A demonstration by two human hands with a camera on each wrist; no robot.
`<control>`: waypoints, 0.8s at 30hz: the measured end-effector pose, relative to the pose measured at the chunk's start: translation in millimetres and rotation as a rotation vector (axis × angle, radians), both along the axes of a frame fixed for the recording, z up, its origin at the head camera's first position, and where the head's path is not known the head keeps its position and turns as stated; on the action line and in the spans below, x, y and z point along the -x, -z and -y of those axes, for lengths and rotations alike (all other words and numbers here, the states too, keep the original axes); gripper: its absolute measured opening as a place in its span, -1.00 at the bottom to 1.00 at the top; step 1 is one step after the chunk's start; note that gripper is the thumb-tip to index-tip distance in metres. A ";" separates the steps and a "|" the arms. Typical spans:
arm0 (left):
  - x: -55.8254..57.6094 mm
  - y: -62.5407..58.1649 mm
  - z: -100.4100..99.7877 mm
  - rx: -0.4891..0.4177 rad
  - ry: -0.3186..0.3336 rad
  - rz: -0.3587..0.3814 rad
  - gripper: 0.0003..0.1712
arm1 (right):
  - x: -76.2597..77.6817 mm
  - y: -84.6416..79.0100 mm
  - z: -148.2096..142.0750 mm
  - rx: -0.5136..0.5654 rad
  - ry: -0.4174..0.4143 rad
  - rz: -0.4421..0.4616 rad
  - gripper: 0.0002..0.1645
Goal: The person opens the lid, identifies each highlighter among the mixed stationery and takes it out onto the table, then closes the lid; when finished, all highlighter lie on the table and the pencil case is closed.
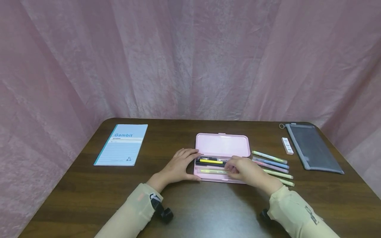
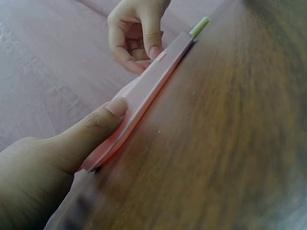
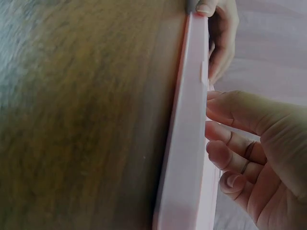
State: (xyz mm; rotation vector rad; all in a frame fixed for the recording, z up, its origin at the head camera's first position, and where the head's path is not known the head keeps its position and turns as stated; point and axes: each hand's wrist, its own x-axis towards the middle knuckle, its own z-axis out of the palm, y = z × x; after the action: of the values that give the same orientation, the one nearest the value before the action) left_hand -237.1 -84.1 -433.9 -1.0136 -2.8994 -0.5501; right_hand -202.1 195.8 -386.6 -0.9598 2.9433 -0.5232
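Observation:
An open pink pencil case point(image 1: 222, 145) lies on the table with its lid folded back. My left hand point(image 1: 180, 164) holds the case's left end, thumb at the front corner and fingers toward the back. In the left wrist view that thumb presses the front wall. My right hand point(image 1: 244, 170) reaches into the tray, its thumb and fingertips pinching the right end of a pale yellow-green highlighter point(image 1: 212, 171). The right wrist view hides the fingertips partly behind the case wall. Behind the highlighter, a black-and-yellow pen point(image 1: 210, 161) lies among dark pens in the tray.
Several pastel pens point(image 1: 275, 168) lie right of the case, partly under my right forearm. Farther right are a small white eraser-like block point(image 1: 287, 146) and a grey zip pouch point(image 1: 315, 147). A light blue notebook point(image 1: 122, 145) lies at the left. A pink curtain hangs behind the table.

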 end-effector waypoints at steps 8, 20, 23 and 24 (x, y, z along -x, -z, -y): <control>0.6 0.5 -0.3 0.006 -0.002 0.000 0.05 | -0.8 6.4 2.0 0.002 -0.045 -0.091 -0.89; 0.8 1.0 -0.7 0.003 0.005 -0.020 0.06 | -1.6 10.1 3.9 -0.051 -0.045 -0.157 -0.92; 0.8 1.3 -0.4 0.005 0.007 -0.021 0.05 | -1.4 10.5 4.8 -0.061 -0.046 -0.159 -0.92; 0.7 1.5 -0.3 0.007 0.006 -0.020 0.05 | -1.1 10.7 5.0 -0.063 -0.050 -0.162 -0.92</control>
State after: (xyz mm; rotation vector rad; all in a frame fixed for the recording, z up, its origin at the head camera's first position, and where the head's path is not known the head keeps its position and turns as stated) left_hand -237.8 -83.8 -435.4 -1.0228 -2.8838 -0.5279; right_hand -200.9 190.9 -397.3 -1.1152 3.0455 -0.3650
